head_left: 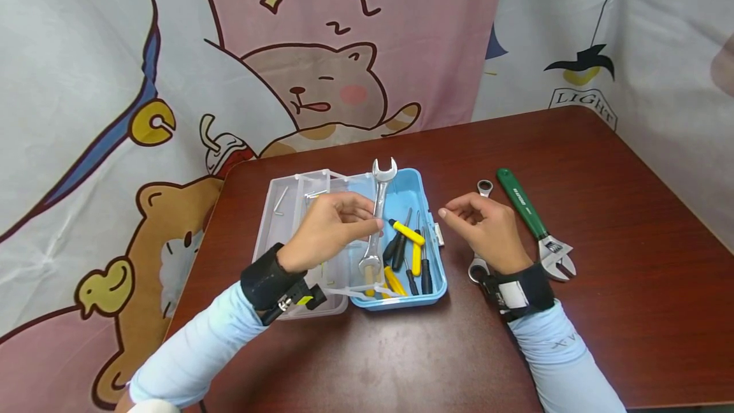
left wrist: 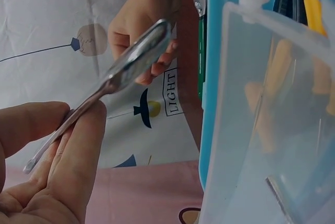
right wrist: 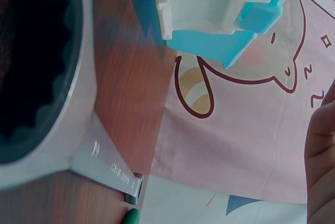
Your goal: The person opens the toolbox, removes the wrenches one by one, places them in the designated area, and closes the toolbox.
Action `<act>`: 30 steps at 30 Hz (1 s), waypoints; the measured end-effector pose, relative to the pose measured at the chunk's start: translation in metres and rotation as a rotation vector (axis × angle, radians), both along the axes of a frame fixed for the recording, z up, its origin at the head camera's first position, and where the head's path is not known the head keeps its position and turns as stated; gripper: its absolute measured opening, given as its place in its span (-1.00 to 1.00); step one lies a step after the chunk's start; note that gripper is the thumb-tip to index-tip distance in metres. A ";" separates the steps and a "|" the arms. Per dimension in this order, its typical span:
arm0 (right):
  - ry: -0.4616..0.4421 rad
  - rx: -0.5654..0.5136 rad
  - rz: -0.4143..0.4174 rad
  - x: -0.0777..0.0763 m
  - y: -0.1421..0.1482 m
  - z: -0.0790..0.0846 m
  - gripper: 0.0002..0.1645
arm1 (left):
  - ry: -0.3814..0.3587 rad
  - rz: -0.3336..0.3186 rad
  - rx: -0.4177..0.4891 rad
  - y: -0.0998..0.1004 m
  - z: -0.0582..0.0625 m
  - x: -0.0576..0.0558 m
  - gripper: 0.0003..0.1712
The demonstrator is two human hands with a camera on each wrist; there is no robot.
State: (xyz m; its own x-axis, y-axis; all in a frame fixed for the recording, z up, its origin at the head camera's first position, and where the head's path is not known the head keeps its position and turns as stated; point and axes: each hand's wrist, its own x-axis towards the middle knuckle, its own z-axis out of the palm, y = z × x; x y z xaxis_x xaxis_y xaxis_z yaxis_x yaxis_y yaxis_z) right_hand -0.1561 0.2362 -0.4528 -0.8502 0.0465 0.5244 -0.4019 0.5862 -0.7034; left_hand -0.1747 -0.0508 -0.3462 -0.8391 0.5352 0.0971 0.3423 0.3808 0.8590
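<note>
My left hand (head_left: 335,225) pinches a silver combination wrench (head_left: 380,202) between thumb and fingers, its open-jawed end up. The wrench stands over the seam between the blue toolbox (head_left: 441,282) and its clear lid. Seen from the left wrist, the wrench (left wrist: 133,59) slants away from the thumb and fingertips (left wrist: 91,124). My right hand (head_left: 487,228) hovers right of the box with fingers loosely bent and nothing in them. Beneath it lies a ratcheting ring wrench (head_left: 484,188), partly covered by the hand; its toothed ring (right wrist: 84,77) looms large in the right wrist view.
Inside the box are several yellow and black screwdrivers (head_left: 410,234). The clear lid (head_left: 275,209) lies opened to the left, with an L-shaped hex key (head_left: 281,201) in it. A green-handled adjustable wrench (head_left: 527,212) lies at right. Patterned cloth (head_left: 436,30) hangs behind the table.
</note>
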 end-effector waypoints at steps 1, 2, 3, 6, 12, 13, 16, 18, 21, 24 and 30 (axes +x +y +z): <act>-0.001 -0.002 0.000 0.000 0.000 0.000 -0.82 | -0.002 -0.005 0.005 0.001 0.000 0.000 -0.74; 0.002 -0.004 0.000 0.000 -0.001 0.000 -0.82 | -0.006 -0.007 0.010 0.002 -0.001 0.000 -0.74; 0.004 -0.005 0.000 0.000 -0.001 0.000 -0.82 | -0.006 -0.007 0.011 0.003 -0.001 -0.001 -0.74; 0.010 -0.009 0.006 0.000 -0.001 0.000 -0.83 | -0.009 -0.002 0.012 0.006 -0.001 -0.001 -0.76; 0.004 -0.002 0.013 0.000 -0.001 0.000 -0.81 | -0.020 0.001 0.025 0.011 -0.003 -0.003 -0.77; 0.003 -0.002 0.014 0.000 -0.001 0.000 -0.81 | -0.021 0.000 0.027 0.012 -0.003 -0.003 -0.77; -0.002 -0.005 0.020 0.000 -0.002 0.000 -0.81 | -0.021 -0.006 0.024 0.015 -0.004 -0.004 -0.77; -0.001 -0.006 0.025 0.000 -0.002 0.000 -0.82 | -0.024 -0.013 0.022 0.017 -0.005 -0.005 -0.75; 0.004 -0.011 0.034 -0.001 -0.003 -0.001 -0.84 | -0.024 -0.021 0.015 0.019 -0.005 -0.005 -0.75; 0.011 -0.015 0.042 -0.001 -0.003 -0.001 -0.84 | -0.030 -0.030 0.014 0.020 -0.006 -0.005 -0.75; 0.016 -0.018 0.050 -0.001 -0.004 -0.001 -0.85 | -0.049 -0.041 0.019 0.022 -0.008 -0.006 -0.75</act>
State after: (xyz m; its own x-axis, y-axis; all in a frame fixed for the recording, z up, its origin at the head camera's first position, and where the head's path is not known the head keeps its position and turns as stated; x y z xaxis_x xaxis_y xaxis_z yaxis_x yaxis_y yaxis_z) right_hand -0.1572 0.2325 -0.4538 -0.8433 0.0137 0.5373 -0.4416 0.5523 -0.7071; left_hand -0.1811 -0.0292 -0.3537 -0.8203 0.5680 0.0668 0.3144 0.3503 0.8823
